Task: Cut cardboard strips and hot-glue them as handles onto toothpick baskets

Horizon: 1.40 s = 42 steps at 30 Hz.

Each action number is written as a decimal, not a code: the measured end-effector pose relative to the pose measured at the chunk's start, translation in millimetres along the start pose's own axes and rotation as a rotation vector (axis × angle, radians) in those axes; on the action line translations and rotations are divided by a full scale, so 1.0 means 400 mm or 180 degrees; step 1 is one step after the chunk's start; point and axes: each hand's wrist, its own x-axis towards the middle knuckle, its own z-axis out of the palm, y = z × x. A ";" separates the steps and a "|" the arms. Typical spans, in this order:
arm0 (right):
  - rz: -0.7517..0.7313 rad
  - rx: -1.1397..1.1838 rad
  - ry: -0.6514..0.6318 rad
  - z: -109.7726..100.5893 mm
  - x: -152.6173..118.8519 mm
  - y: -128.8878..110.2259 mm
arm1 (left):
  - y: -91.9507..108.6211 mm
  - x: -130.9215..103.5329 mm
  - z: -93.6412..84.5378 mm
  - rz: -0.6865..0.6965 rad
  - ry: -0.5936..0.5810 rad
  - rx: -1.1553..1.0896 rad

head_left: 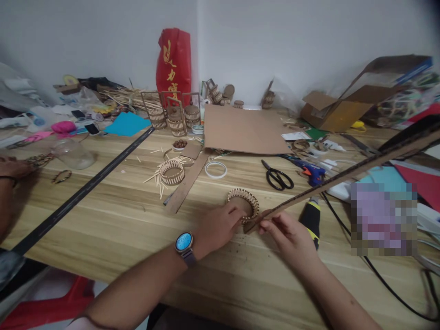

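Observation:
A round ring of small wooden sticks and cardboard (252, 201) stands on the table in front of me. My left hand (225, 225), with a watch on its wrist, has its fingers closed on the near side of that ring. A long cardboard strip (309, 197) slants up to the right, its lower end beside the ring. My right hand (283, 231) pinches the strip near this lower end. Left of the ring lie a white ring (216, 170) and a second stick ring (172, 173) with loose sticks around it.
Black scissors (277, 178), a blue glue gun (311, 172) and a yellow-black tool (311, 217) lie right of centre. A cardboard sheet (245, 129) and stick baskets (177, 120) are behind. Another person's hand (15, 167) rests at far left, near a jar (74, 154).

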 end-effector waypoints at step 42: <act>0.0583 -0.0277 0.1878 -0.150 -0.031 0.036 | 0.008 0.006 0.015 -0.0187 0.0226 -0.0004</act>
